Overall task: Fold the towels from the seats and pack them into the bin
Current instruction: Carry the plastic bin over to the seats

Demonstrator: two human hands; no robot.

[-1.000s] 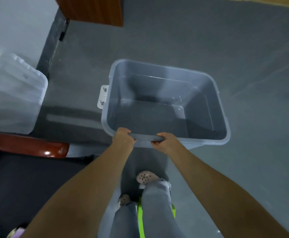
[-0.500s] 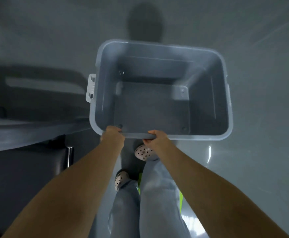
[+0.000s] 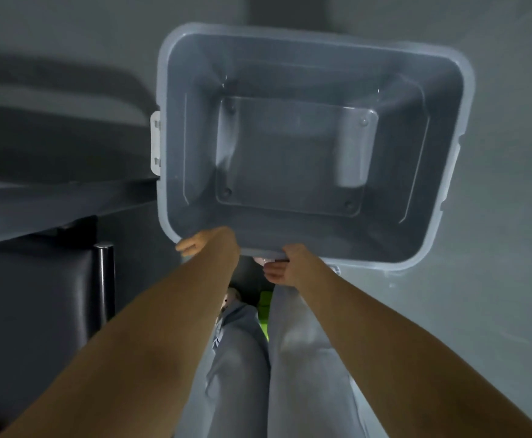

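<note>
Fingers (image 3: 274, 275) of right hand (image 3: 290, 263) curled under near rim of bin (image 3: 192, 137); those of left hand (image 3: 215, 245) straight by its corner. Translucent grey-blue, rectangular, white latch (image 3: 155, 143) on left side.

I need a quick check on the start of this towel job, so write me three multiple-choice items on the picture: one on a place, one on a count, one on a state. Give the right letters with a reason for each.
1. Where on the bin does the white latch sit?
A. on the far rim
B. on the left side
C. inside, on the bottom

2. How many things lie in the bin?
A. two
B. one
C. none

3. What is the right hand doing?
A. gripping the bin's near rim
B. hanging free at the person's side
C. lying flat on a seat

Answers:
1. B, the latch sticks out from the left wall.
2. C, the bin's bare bottom shows all over.
3. A, its fingers curl round the near rim.
</note>
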